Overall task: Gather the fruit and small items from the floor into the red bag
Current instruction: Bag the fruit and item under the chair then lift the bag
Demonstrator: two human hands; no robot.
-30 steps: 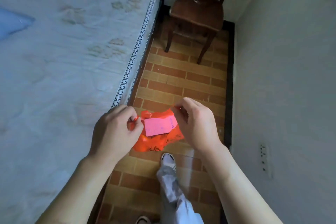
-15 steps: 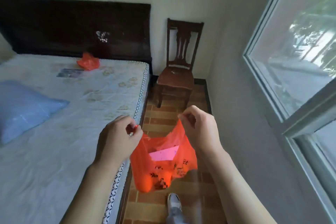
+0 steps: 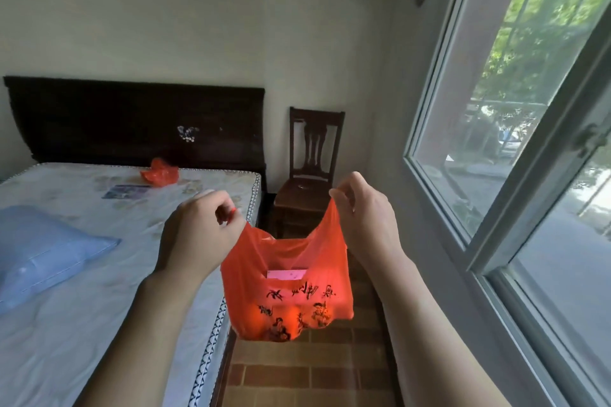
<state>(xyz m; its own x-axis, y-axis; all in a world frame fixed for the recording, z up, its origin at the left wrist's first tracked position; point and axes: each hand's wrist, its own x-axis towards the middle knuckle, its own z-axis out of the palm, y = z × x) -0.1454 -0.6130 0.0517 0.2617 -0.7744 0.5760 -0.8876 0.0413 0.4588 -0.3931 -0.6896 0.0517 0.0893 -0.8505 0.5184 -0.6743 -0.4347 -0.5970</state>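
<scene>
Both hands up in front of me, holding the red bag [image 3: 287,294] in the air between the bed [image 3: 99,274] and the window [image 3: 515,129]. Left hand [image 3: 198,235] pinches the left handle, fingers curled tight round the plastic. Right hand [image 3: 367,215] pinches the right handle, fingertips closed on it, knuckles toward me. Bag mouth pulled open between the two grips, body hanging free above the tiled floor [image 3: 307,373], touching nothing below. Black print on the bag front. Pink card [image 3: 287,273] shows inside near the top; bottom bulges, contents otherwise too hidden to tell. Second red bag [image 3: 159,172] crumpled on the mattress near the dark headboard [image 3: 132,122]. Blue pillow [image 3: 43,248] on the bed at left. Wooden chair [image 3: 310,175] against the far wall, beyond the held bag.
</scene>
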